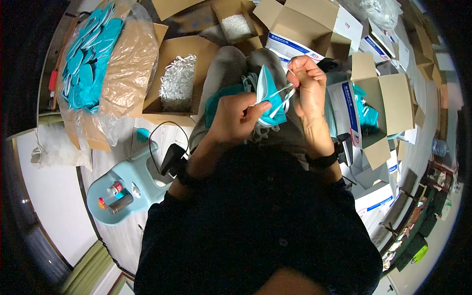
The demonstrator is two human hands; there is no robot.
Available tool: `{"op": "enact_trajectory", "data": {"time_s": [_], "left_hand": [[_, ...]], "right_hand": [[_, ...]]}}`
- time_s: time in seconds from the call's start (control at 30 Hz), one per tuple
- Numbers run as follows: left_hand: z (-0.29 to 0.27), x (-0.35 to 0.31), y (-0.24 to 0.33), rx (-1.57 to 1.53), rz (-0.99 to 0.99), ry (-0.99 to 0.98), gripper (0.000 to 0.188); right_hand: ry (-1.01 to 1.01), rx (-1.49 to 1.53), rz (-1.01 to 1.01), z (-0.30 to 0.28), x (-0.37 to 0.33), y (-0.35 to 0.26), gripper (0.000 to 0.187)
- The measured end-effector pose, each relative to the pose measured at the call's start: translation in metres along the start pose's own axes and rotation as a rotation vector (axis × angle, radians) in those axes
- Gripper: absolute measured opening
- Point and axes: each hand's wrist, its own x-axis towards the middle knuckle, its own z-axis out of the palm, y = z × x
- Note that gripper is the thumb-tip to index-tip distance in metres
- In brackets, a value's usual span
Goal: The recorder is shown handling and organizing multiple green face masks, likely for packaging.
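We pinch the teal mask in our left hand, thumb on top, fingers curled. Right hand, just beside the mask, half-curled, grasps its white strap. Left of left hand: white cords; farther left, teal pile.

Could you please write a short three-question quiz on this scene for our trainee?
1. Multiple choice: What does the right hand hold? A) a bottle; B) the white straps; C) a box flap.
2. True or false: The open box holding a heap of white cords stands to the left of the person's knees.
3. Fill in the colour: The left hand grips a mask that is ____ and white.

Key: 1. B. 2. True. 3. Teal.
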Motion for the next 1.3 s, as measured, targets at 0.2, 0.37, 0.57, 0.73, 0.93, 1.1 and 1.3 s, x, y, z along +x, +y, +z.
{"op": "enact_trajectory", "data": {"time_s": [0.2, 0.37, 0.57, 0.73, 0.93, 1.1, 1.3], "left_hand": [[-0.024, -0.017, 0.023, -0.027, -0.047, 0.04, 0.018], [-0.033, -0.006, 0.015, 0.027, -0.086, 0.19, 0.021], [-0.025, 0.003, 0.013, -0.12, -0.157, 0.217, 0.019], [-0.019, -0.002, 0.005, -0.231, -0.112, 0.113, 0.017], [-0.034, -0.027, 0.026, -0.303, -0.274, 0.082, 0.02], [-0.029, -0.01, 0.008, -1.067, -0.461, 0.077, 0.022], [-0.038, -0.013, -0.024, -0.704, -0.479, -0.054, 0.027]], "right_hand": [[0.161, -0.078, -0.175, -0.065, 0.034, 0.0, 0.009], [-0.169, -0.352, -0.162, -0.007, -0.001, -0.036, 0.01], [-0.451, -0.687, -0.232, 0.009, -0.03, -0.019, 0.028], [-0.444, -0.766, -0.54, 0.004, -0.025, -0.006, 0.008], [-0.09, -0.796, -0.383, -0.042, 0.014, -0.001, 0.005], [-0.279, -0.347, -0.261, -0.004, -0.013, 0.005, 0.035], [-0.217, -0.384, -0.058, -0.011, -0.015, 0.015, 0.014]]}}
